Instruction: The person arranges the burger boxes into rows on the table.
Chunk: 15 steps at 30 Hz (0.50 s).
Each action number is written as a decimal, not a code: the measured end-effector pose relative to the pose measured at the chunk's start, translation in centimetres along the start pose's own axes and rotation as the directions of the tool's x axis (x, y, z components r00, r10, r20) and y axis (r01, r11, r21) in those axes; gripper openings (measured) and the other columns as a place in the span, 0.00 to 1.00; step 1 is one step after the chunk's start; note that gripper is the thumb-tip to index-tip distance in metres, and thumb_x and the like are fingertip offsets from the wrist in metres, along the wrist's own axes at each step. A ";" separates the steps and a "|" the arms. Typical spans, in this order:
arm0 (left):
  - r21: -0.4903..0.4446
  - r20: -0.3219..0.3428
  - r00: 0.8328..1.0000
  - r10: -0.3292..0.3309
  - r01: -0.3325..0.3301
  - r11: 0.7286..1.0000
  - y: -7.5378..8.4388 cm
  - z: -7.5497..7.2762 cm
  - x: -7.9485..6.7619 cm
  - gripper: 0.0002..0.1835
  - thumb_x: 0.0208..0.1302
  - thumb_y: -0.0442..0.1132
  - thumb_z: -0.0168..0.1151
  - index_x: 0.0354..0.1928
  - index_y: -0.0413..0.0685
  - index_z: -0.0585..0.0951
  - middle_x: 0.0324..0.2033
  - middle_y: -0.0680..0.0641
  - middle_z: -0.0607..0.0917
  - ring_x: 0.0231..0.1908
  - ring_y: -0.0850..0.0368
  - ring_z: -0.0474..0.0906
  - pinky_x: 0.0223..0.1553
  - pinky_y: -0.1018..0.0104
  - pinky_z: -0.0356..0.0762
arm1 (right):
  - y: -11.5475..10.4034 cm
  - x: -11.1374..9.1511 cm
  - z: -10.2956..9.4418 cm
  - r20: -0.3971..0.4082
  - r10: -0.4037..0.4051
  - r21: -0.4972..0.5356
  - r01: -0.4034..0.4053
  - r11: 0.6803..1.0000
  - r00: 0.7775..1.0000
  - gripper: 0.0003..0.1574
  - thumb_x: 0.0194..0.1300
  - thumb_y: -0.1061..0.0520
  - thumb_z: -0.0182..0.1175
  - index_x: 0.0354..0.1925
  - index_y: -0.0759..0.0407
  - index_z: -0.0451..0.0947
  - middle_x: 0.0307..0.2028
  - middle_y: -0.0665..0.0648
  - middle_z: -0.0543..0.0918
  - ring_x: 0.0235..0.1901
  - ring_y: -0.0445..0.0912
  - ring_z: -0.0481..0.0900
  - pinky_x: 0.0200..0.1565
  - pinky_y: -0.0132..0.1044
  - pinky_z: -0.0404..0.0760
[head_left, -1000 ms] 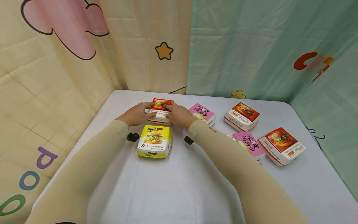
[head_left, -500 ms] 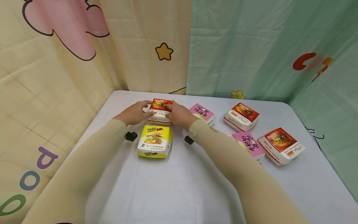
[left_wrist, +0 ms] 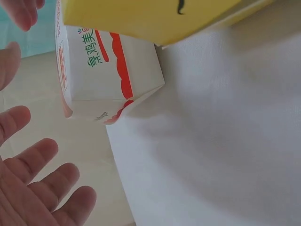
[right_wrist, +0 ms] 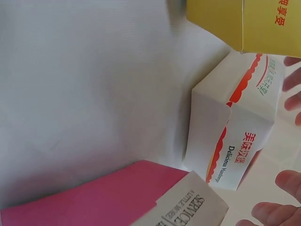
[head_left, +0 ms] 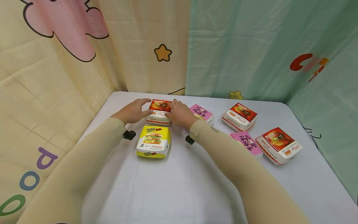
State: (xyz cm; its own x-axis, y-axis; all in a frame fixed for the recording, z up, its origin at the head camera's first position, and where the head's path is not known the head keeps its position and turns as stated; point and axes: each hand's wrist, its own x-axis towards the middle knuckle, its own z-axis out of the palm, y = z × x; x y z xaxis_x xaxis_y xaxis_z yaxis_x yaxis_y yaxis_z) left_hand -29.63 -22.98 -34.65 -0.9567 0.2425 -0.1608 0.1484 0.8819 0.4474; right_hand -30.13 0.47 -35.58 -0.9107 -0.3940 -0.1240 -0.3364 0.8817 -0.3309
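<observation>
A red-and-white burger box (head_left: pixel 160 112) sits at the back left of the table, between my two hands. My left hand (head_left: pixel 133 112) is beside its left side, fingers spread; in the left wrist view the fingers (left_wrist: pixel 44 153) are clear of the carton. On the other side my right hand (head_left: pixel 180 114) overlaps the box's right edge in the head view. Seen from the right wrist, its fingers (right_wrist: pixel 273 213) are extended with a gap to the white side wall. Directly in front stands a yellow burger box (head_left: pixel 154 141), close to the red-and-white one.
A pink box (head_left: pixel 202 112) lies just right of my right hand, partly covered by it. Further right are another pink box (head_left: pixel 247 143), partly behind my sleeve, and two red-and-white burger boxes (head_left: pixel 240 117). Curtains (head_left: pixel 151 71) hang behind the white table (head_left: pixel 173 186).
My left hand has drawn back to the left, off the red-and-white box. My right hand has barely moved. The boxes keep their places while the head view shifts slightly.
</observation>
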 end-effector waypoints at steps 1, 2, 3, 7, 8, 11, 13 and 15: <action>0.004 -0.005 1.000 0.006 -0.006 1.000 0.1 0.0 0.0 0.41 0.76 0.58 0.60 0.82 0.51 0.59 0.80 0.37 0.61 0.80 0.36 0.57 0.78 0.34 0.58 | 0.1 -0.1 -0.1 -0.008 -0.002 -0.013 0.002 1.000 1.000 0.43 0.80 0.37 0.55 0.83 0.51 0.58 0.84 0.64 0.52 0.82 0.63 0.52 0.82 0.58 0.52; 0.010 -0.008 1.000 0.016 -0.016 1.000 0.3 0.0 0.0 0.41 0.76 0.57 0.60 0.82 0.50 0.59 0.81 0.37 0.61 0.80 0.36 0.56 0.78 0.35 0.57 | 0.2 -0.2 -0.2 -0.015 -0.004 -0.027 0.004 1.000 1.000 0.44 0.80 0.37 0.54 0.83 0.51 0.58 0.84 0.64 0.52 0.82 0.64 0.52 0.82 0.58 0.52; 0.016 -0.011 1.000 0.026 -0.025 1.000 0.4 -0.1 0.0 0.41 0.76 0.57 0.60 0.82 0.49 0.59 0.81 0.37 0.61 0.80 0.36 0.56 0.79 0.35 0.57 | 0.3 -0.3 -0.3 -0.019 -0.006 -0.035 0.005 0.999 1.000 0.44 0.80 0.36 0.54 0.83 0.51 0.58 0.84 0.64 0.52 0.82 0.64 0.52 0.82 0.59 0.51; 0.043 -0.017 0.998 0.057 -0.056 0.998 1.1 -0.1 0.0 0.41 0.77 0.56 0.60 0.83 0.49 0.58 0.82 0.38 0.58 0.81 0.36 0.53 0.79 0.36 0.55 | 0.6 -0.7 -0.7 -0.035 -0.003 -0.052 0.001 0.999 0.999 0.45 0.79 0.34 0.54 0.83 0.50 0.57 0.84 0.65 0.51 0.83 0.66 0.48 0.82 0.61 0.48; 0.048 -0.014 0.998 0.055 -0.054 0.997 1.3 -0.1 0.0 0.41 0.77 0.57 0.60 0.83 0.50 0.57 0.82 0.38 0.57 0.82 0.35 0.51 0.79 0.34 0.54 | 0.7 -0.8 -0.8 -0.037 0.003 -0.052 -0.005 0.999 0.999 0.46 0.79 0.34 0.53 0.83 0.50 0.57 0.84 0.64 0.51 0.83 0.66 0.47 0.82 0.62 0.47; 0.069 0.005 0.999 0.044 -0.044 0.997 2.1 -0.2 0.0 0.43 0.76 0.58 0.60 0.84 0.53 0.56 0.84 0.38 0.52 0.83 0.33 0.44 0.78 0.29 0.51 | 1.0 -1.2 -1.1 -0.051 0.020 -0.061 -0.023 0.998 0.998 0.47 0.78 0.32 0.53 0.84 0.48 0.55 0.85 0.63 0.48 0.84 0.67 0.43 0.82 0.63 0.45; 0.079 0.016 0.999 0.043 -0.044 0.996 2.7 -0.3 0.1 0.43 0.76 0.59 0.60 0.84 0.55 0.55 0.84 0.38 0.50 0.83 0.31 0.39 0.77 0.26 0.49 | 1.2 -1.5 -1.2 -0.065 0.029 -0.069 -0.034 0.997 0.997 0.48 0.78 0.31 0.53 0.84 0.47 0.54 0.85 0.63 0.48 0.84 0.67 0.42 0.82 0.63 0.44; 0.087 0.023 0.999 0.048 -0.050 0.995 3.1 -0.3 0.3 0.44 0.75 0.59 0.61 0.85 0.56 0.55 0.84 0.38 0.49 0.83 0.30 0.37 0.77 0.25 0.49 | 1.4 -1.7 -1.4 -0.073 0.037 -0.078 -0.043 0.996 0.997 0.49 0.77 0.30 0.53 0.84 0.46 0.53 0.85 0.62 0.47 0.84 0.67 0.41 0.82 0.64 0.43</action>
State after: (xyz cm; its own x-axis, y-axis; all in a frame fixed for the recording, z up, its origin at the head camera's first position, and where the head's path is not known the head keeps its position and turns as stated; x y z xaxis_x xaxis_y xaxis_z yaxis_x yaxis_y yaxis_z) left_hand -29.47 -20.28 -33.08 -0.9425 0.2937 -0.1594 0.2171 0.9008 0.3762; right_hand -29.38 2.72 -34.53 -0.9376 -0.3411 -0.0677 -0.3148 0.9153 -0.2514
